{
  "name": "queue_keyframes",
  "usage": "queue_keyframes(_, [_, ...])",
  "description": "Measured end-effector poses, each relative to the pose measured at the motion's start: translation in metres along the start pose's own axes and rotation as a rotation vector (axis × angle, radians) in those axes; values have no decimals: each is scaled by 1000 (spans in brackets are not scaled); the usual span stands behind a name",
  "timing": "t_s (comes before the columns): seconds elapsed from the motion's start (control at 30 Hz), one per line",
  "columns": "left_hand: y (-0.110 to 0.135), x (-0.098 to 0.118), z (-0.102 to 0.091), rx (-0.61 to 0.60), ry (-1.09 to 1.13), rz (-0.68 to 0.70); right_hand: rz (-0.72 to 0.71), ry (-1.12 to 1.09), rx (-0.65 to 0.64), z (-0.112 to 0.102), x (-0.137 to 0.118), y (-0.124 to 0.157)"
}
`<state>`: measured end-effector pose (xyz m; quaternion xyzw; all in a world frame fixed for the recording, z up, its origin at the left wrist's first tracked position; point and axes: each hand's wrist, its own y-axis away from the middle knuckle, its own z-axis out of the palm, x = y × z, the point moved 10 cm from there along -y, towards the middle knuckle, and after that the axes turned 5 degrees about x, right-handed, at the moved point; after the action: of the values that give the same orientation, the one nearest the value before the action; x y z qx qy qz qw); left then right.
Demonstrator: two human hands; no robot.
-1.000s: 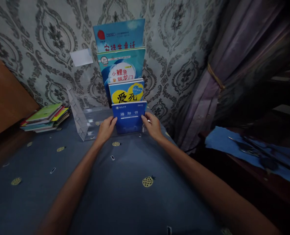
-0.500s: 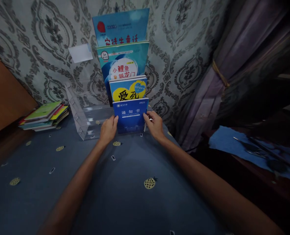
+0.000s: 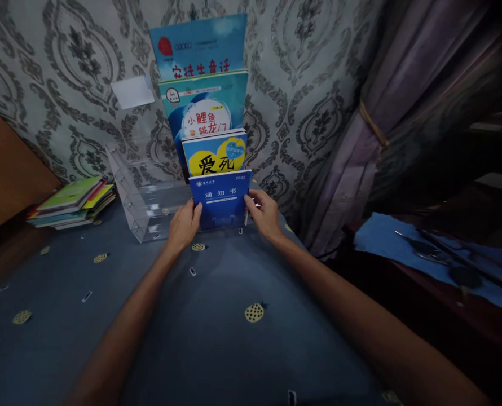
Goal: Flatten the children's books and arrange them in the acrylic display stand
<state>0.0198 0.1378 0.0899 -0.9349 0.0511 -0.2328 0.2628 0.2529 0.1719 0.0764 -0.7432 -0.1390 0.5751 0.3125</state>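
Observation:
A dark blue booklet [image 3: 221, 211] marked 2022 stands upright in the front tier of a clear stepped rack [image 3: 128, 197]. My left hand [image 3: 185, 223] grips its left edge, thumb on the cover. On its right edge my right hand [image 3: 263, 213] holds on with thumb in front and fingers behind. Rising behind it in steps are a blue and yellow book [image 3: 196, 163], a teal picture book [image 3: 170, 113] and a taller blue book [image 3: 208, 42]. The lower parts of these books are hidden by the ones in front.
A stack of thin books [image 3: 71, 200] lies left of the rack. The table has a blue pineapple-print cloth [image 3: 217, 349]. Patterned wallpaper is behind, with a tied purple curtain [image 3: 356, 163] at right. A blue cloth [image 3: 386, 239] with scissors [image 3: 422, 248] lies on the far right.
The whole view has shifted slightly, so things appear a little further left. Both hands stay on the blue booklet's edges; its top looks slightly higher against the book behind.

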Motion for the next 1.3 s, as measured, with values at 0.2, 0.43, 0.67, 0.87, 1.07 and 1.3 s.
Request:
queue_keyframes(0.2, [1, 0, -2, 13, 10, 6, 10, 1, 11, -3, 1, 0])
queue_keyframes(0.43, [7, -2, -9, 21, 75, 23, 73, -6, 54, -12, 12, 11])
queue_keyframes(0.67, [21, -23, -36, 120, 94, 66, 185, 11, 131, -20, 28, 34])
queue_keyframes(0.87, [16, -53, -76, 261, 114, -13, 251, -68, -121, 10, 16, 62])
queue_keyframes(1.07, [11, -107, -134, 562, 272, -115, 209, 0, -215, 21, 2, 73])
queue_keyframes(1.3, [10, -224, -169, 592, -95, -482, 244, 29, -243, 24, 5, 71])
